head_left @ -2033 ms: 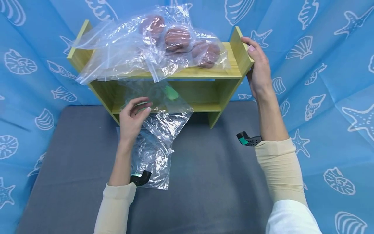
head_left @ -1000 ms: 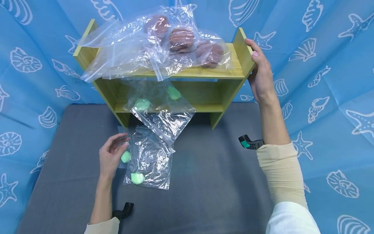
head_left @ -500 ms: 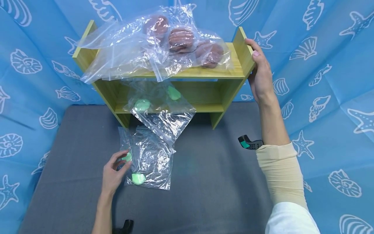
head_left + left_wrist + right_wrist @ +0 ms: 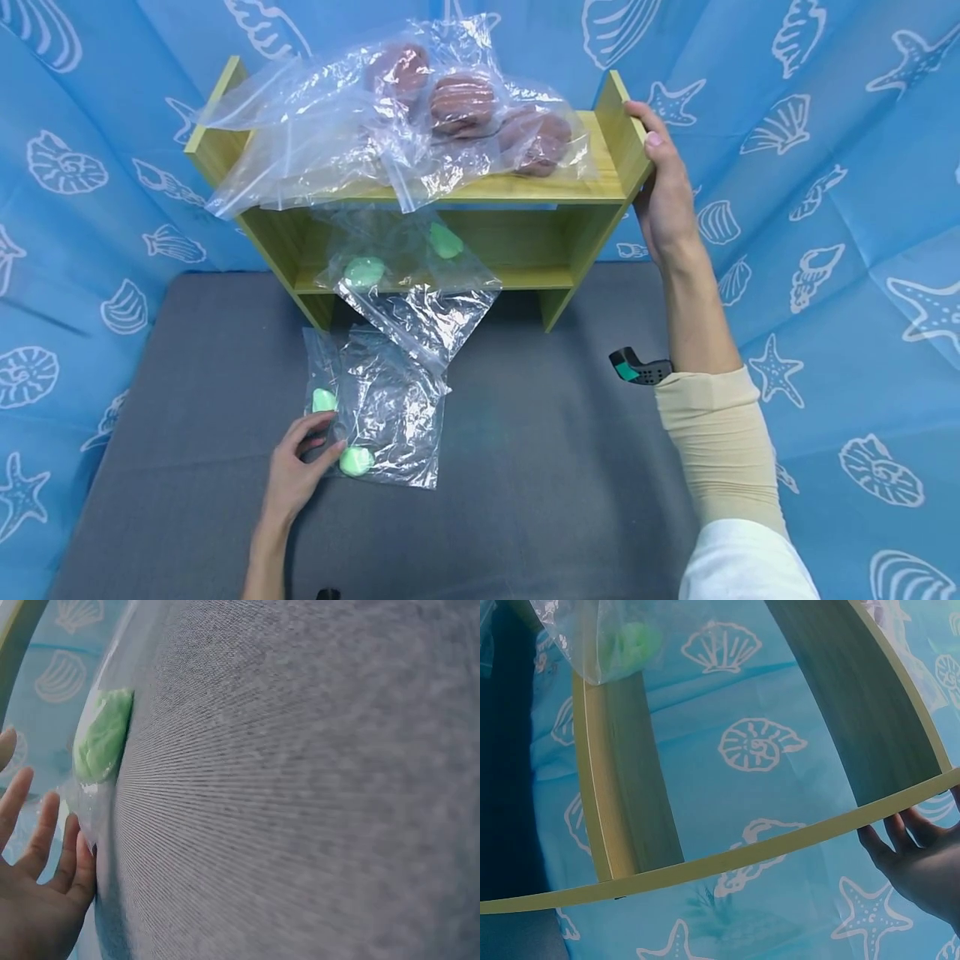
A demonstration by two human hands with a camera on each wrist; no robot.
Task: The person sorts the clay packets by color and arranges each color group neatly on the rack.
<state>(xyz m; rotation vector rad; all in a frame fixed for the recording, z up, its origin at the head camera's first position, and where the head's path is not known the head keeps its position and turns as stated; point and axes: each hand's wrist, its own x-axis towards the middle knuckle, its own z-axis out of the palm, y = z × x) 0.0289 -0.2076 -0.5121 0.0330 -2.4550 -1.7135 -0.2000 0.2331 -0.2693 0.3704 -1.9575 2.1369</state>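
Observation:
On the grey table my left hand (image 4: pixel 296 471) is beside a clear zip bag (image 4: pixel 393 400) holding flattened green lumps. One green lump (image 4: pixel 324 400) is just above the fingers, and another green lump (image 4: pixel 356 460) is by the thumb tip. In the left wrist view the left hand's fingers (image 4: pixel 49 825) are spread, with a green lump (image 4: pixel 103 735) beyond them in the plastic. My right hand (image 4: pixel 667 192) rests its fingertips against the outer side of the yellow wooden shelf (image 4: pixel 618 137), near the top. The right wrist view shows these fingers (image 4: pixel 876 847) touching the panel from outside.
Large clear bags (image 4: pixel 322 142) with several brown round lumps lie on the top board. Another clear bag (image 4: pixel 450 321) with green lumps hangs over the lower board to the table. A blue shell-print curtain (image 4: pixel 810 208) surrounds the table (image 4: pixel 517 500).
My left hand has moved from in front of the lower board down to the table bag, uncovering the green lumps, then slightly nearer the front. My right hand stays at the shelf side.

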